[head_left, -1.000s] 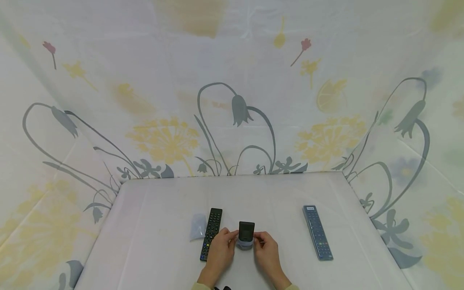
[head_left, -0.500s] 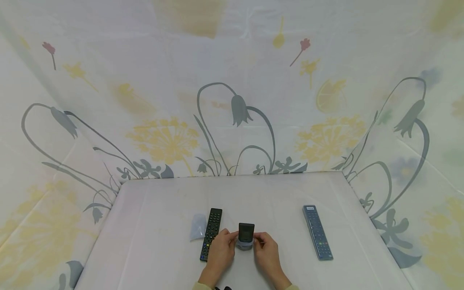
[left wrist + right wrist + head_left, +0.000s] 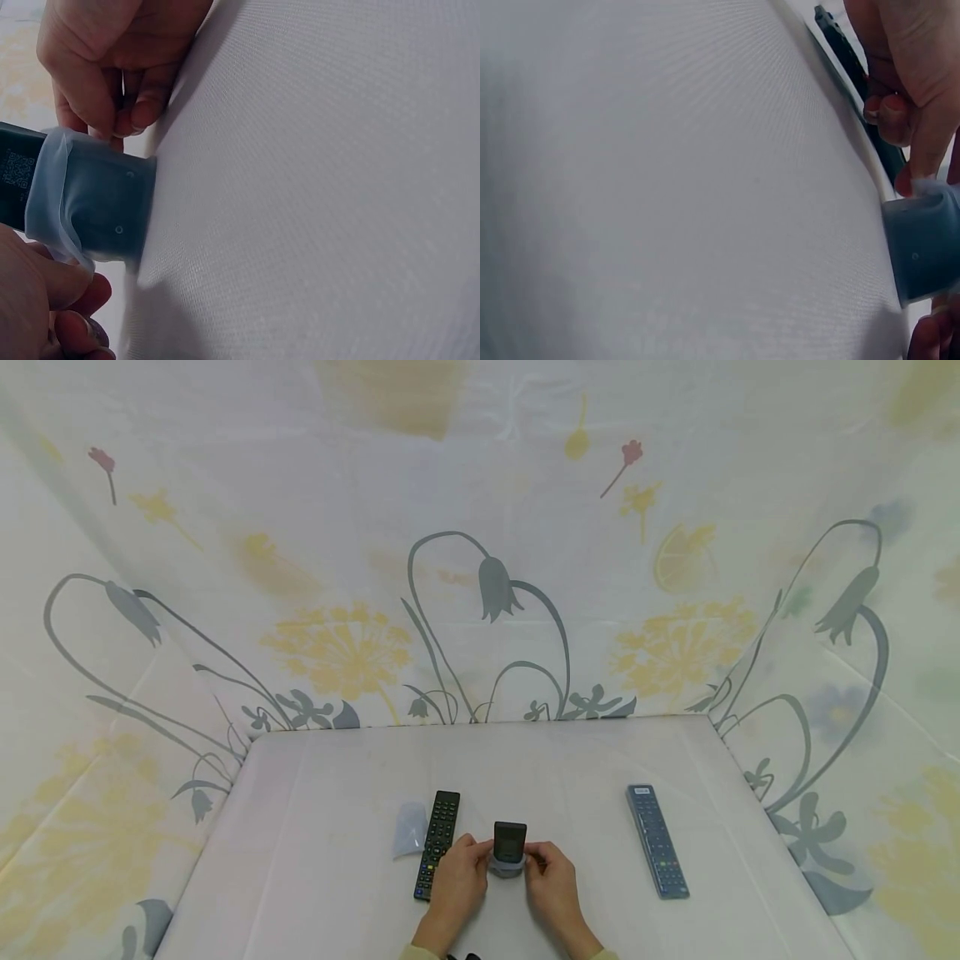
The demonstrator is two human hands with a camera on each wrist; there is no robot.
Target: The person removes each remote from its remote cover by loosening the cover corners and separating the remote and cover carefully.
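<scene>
A black box-shaped device (image 3: 510, 842) stands upright on the table, its lower part inside a translucent silicone sleeve (image 3: 112, 206). A QR code shows on its bare upper part in the left wrist view; the device's kind stays unclear. At the sleeve's left side, my left hand (image 3: 460, 872) pinches the bunched upper edge between thumb and finger. My right hand (image 3: 553, 881) has thumb and fingertips at the same edge on the right, pinching it. The sleeve's closed end meets the white tabletop. In the right wrist view, the right hand's fingers (image 3: 928, 337) are partly hidden by the frame edge.
A black remote control (image 3: 442, 827) lies just left of my left hand, partly behind it. Beside it is a flat translucent sleeve (image 3: 410, 829). Farther right lies a remote control in a bluish cover (image 3: 657, 841). Flower-patterned cloth (image 3: 480, 468) surrounds the white tabletop (image 3: 322, 843).
The black device sits very slightly lower in the head view than a second ago. Both hands keep their hold at the sleeve's edge and have barely moved.
</scene>
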